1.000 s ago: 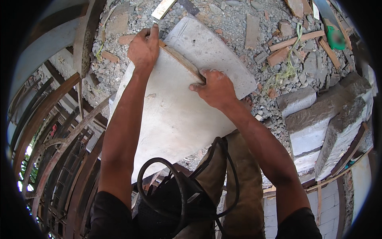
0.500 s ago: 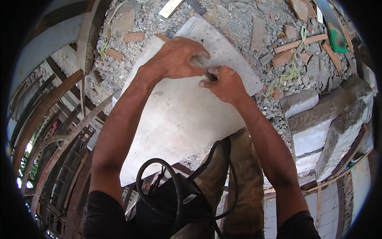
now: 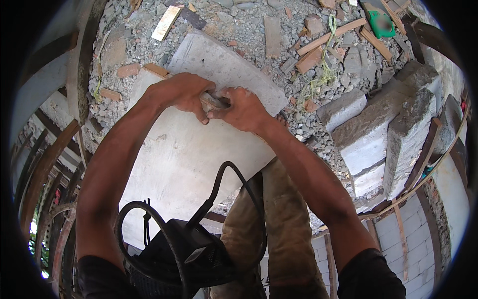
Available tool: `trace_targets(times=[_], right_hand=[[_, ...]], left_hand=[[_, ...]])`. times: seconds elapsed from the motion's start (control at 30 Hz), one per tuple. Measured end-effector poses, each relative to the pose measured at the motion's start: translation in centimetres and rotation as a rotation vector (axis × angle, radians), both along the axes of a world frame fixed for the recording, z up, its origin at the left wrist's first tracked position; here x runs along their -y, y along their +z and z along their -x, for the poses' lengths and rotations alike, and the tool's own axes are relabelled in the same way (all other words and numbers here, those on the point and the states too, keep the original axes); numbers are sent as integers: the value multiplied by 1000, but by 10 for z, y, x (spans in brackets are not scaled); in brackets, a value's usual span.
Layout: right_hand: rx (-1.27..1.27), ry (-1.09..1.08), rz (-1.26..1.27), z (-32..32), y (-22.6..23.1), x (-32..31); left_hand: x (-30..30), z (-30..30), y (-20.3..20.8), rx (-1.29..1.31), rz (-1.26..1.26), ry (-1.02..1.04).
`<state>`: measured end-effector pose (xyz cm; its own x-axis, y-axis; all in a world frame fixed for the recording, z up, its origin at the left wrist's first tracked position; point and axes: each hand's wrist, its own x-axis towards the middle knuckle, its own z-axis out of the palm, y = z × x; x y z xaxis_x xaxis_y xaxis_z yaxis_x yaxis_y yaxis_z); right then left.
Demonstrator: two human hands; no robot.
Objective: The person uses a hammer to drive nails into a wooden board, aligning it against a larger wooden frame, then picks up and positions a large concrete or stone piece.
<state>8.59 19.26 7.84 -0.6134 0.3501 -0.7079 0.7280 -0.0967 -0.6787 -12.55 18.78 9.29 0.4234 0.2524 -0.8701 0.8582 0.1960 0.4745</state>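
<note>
My left hand [image 3: 184, 92] and my right hand [image 3: 244, 110] meet over the far part of a pale, flat board [image 3: 184, 149]. Between them they grip a small grey-brown piece [image 3: 211, 102], dull and rounded at its visible end. Fingers cover most of it, so its kind does not show. Both hands are closed, left fingers around one side and right fingers curled over the other. A grey, rough concrete slab [image 3: 224, 62] lies just past the hands, at the board's far edge.
Rubble [image 3: 239, 22] with brick bits and wood strips [image 3: 331, 37] spreads beyond. A green object [image 3: 382, 24] lies at the far right. Concrete blocks [image 3: 368, 144] are stacked on the right. Near my legs hangs a black mesh bag [image 3: 174, 249] with a looped black cable [image 3: 217, 184].
The whole scene has shifted left as my view turned. My hands have drawn closer together and turned, and more of the grey-brown piece shows between them.
</note>
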Motion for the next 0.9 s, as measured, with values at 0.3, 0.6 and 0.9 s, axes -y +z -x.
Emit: trace_targets(times=[0.3,0.6,0.9], right_hand=[[188,172,-913,-113,-87,-103],[209,314,-867,-125,-92,-132],[488,-804,-391,-136,-54,-104]], left_hand=[[6,8,2,31,-63,38],[11,6,13,-7,-56,58],[16,11,16,23,-84,70]])
